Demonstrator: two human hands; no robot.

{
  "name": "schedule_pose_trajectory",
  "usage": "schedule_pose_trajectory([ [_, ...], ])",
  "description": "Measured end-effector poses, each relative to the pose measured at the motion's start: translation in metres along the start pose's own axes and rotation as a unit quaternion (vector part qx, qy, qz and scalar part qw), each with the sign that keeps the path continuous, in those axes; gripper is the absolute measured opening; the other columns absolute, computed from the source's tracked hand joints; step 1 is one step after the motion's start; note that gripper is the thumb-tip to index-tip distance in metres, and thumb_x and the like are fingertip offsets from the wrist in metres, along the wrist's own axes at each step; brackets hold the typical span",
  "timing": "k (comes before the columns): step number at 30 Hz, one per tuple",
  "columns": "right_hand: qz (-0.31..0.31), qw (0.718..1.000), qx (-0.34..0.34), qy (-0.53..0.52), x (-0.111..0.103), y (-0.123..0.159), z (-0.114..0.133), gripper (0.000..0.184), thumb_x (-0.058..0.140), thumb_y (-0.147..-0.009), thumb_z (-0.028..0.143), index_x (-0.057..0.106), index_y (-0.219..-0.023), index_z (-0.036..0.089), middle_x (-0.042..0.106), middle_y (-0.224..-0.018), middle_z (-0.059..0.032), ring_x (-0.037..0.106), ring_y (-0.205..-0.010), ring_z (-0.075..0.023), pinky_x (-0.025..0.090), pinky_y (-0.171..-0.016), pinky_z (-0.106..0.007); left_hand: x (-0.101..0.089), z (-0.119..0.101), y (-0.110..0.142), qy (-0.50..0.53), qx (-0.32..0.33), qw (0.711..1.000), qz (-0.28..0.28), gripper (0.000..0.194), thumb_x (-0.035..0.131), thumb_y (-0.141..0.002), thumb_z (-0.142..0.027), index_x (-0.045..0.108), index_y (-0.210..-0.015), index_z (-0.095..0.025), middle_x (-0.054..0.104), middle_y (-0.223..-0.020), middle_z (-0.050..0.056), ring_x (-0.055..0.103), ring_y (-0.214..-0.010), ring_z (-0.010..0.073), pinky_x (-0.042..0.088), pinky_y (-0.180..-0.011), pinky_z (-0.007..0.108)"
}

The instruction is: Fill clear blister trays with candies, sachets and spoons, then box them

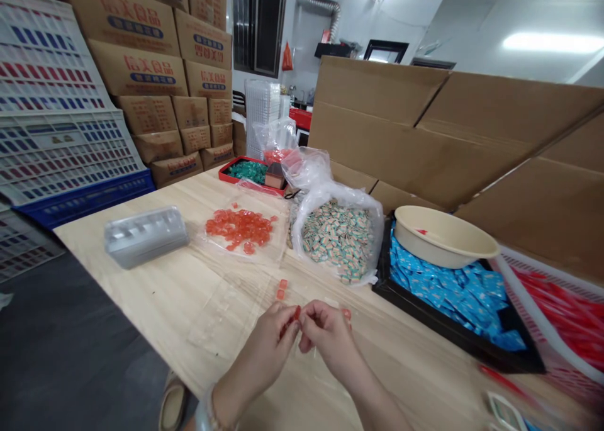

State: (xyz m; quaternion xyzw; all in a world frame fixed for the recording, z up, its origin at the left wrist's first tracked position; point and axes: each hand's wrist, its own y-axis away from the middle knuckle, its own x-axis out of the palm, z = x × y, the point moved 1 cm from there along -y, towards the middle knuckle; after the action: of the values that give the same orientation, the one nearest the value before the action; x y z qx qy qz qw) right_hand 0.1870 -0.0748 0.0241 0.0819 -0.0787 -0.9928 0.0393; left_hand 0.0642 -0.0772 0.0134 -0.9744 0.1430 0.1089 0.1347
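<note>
My left hand (271,336) is closed, pinching a small translucent red piece (297,313) between thumb and forefinger. My right hand (325,333) is closed too, its fingertips meeting the left ones at that same piece. Just beyond the fingers, small orange-red squares (282,289) lie in a short row on the wooden table (155,286). Another red piece (346,314) shows partly behind my right hand. Farther back, a loose heap of orange-red pieces (240,228) rests on clear plastic sheeting (278,214). Whether the held piece is wrapped is too small to tell.
An open plastic bag (380,220) holds many small striped packets. Right of it, a cream basin (446,248) sits on blue packets in a black tray (453,321). Stacked clear trays (146,236) stand left; a red tray (224,175) with green pieces lies behind. Cardboard (377,104) walls the back.
</note>
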Motion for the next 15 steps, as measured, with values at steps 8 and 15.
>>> schedule_pose_trajectory([
  [8, -0.008, 1.0, -0.019, 0.005, -0.0024, 0.0026, -0.0007, 0.013, 0.049, -0.066, 0.028, 0.048, -0.062, 0.015, 0.049, -0.04, 0.0052, 0.045, -0.037, -0.0074, 0.033, -0.043, -0.019, 0.006, 0.0037, 0.0021, 0.016, -0.016, 0.996, -0.086, 0.02, 0.043, -0.081, -0.025, 0.06, -0.091, -0.019, 0.058, -0.085, 0.006, 0.051, -0.082, 0.0177, 0.036, -0.074, 0.027],
  [15, -0.004, 1.0, -0.011, -0.027, -0.002, 0.002, -0.0021, 0.02, 0.053, -0.065, 0.034, 0.046, -0.061, 0.016, 0.045, -0.041, 0.0068, 0.043, -0.035, -0.0066, 0.03, -0.039, -0.019, 0.0054, 0.0085, 0.0025, 0.084, -0.077, 0.991, -0.065, 0.013, 0.057, -0.072, -0.028, 0.059, -0.078, -0.017, 0.056, -0.068, 0.001, 0.048, -0.061, 0.0129, 0.035, -0.058, 0.022],
])
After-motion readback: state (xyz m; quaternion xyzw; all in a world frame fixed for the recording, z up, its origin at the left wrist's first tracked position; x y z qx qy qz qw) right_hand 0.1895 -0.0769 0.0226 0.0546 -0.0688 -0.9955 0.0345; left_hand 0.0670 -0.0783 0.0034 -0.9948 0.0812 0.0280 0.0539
